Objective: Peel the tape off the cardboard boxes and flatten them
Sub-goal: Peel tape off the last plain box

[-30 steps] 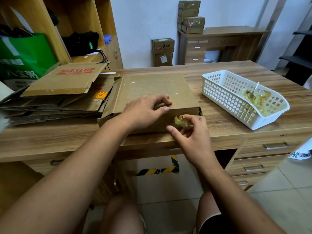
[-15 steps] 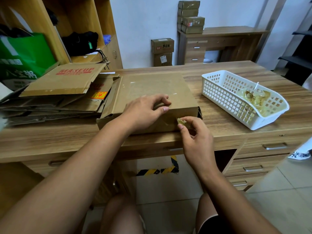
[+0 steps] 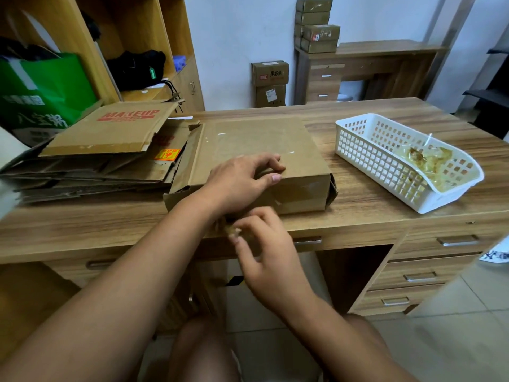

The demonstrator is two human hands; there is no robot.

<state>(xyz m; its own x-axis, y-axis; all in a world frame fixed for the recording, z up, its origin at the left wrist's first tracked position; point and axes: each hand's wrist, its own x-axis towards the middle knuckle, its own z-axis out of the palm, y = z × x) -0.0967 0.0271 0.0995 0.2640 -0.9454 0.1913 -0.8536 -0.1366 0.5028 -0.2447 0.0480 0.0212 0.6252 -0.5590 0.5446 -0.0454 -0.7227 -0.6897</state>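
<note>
Cardboard box (image 3: 256,139): one, brown and low, lying flat at centre frame on the wooden desk (image 3: 358,194), its left flap loose. Clear tape strips (image 3: 300,194) show on its front face.

White basket (image 3: 358,150): perforated plastic, at right of frame on the desk, well apart from the box. It holds crumpled tape scraps (image 3: 429,164), clear and yellowish.

Flattened cardboard stack (image 3: 110,130): at left of frame, just beside the box, its top sheet printed in red.

Green bag (image 3: 46,89): upper left; contents cannot be told.

Left hand (image 3: 237,183): on the box's near top edge, holding it with fingers bent on the top and thumb along the front edge.

Right hand (image 3: 270,260): below the box, at the desk's front edge, blurred. Its fingertips pinch a small brownish tape wad (image 3: 232,230), just under the left wrist.
</note>
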